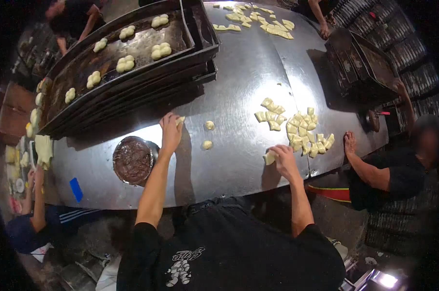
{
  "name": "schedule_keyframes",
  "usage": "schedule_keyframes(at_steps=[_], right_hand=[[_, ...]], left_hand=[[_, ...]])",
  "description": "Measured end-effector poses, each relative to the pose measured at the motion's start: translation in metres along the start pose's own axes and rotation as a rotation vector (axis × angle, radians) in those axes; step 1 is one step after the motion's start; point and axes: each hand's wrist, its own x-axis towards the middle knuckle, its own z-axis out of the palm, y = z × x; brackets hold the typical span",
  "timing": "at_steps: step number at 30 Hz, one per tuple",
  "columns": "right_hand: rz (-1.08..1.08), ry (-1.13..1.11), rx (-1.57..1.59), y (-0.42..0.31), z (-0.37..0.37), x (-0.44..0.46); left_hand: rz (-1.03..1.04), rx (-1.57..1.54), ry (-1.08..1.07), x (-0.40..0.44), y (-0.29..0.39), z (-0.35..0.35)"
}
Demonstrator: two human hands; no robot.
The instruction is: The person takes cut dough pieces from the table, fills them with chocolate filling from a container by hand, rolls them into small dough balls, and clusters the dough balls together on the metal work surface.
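My left hand is closed on a small dough piece, its fingers pinched around it over the metal table. My right hand grips another pale dough piece at the table's near side. Between my hands sit two small dough balls, apart from each other. Just beyond my right hand lies a cluster of cut dough pieces. A round bowl of brown paste stands beside my left forearm.
Stacked dark trays fill the left; the top one carries several dough-ball clusters. More trays stand at right. Far dough pieces and blue tape lie on the table. Co-workers stand around it.
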Motion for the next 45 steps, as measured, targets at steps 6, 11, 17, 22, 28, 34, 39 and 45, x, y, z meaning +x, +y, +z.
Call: schedule_keyframes(at_steps=[6, 11, 17, 22, 28, 34, 39, 45], right_hand=[[0.729, 0.59, 0.274, 0.0, 0.022, -0.024], [0.474, 0.649, 0.48, -0.084, 0.012, -0.034], [-0.287, 0.198, 0.138, -0.126, 0.083, -0.008], [-0.286, 0.201, 0.024, -0.163, 0.131, 0.04], [-0.578, 0.185, 0.142, -0.131, 0.121, -0.008], [-0.323, 0.292, -0.011, -0.139, 0.134, 0.038], [-0.642, 0.226, 0.067, -0.129, 0.131, -0.001], [-0.185, 0.37, 0.014, -0.112, 0.131, 0.043]], left_hand=[[-0.329, -0.247, -0.044, -0.012, 0.046, -0.035], [-0.39, -0.312, 0.01, -0.138, 0.083, -0.07], [-0.07, 0.185, -0.278, -0.17, 0.053, -0.081], [-0.052, 0.199, -0.106, -0.145, 0.071, -0.002], [0.195, 0.192, -0.242, -0.215, 0.044, -0.039], [-0.116, 0.275, -0.352, -0.163, 0.041, -0.004], [0.086, 0.022, -0.446, -0.227, 0.049, -0.013], [-0.038, 0.218, -0.255, -0.166, 0.033, -0.001]])
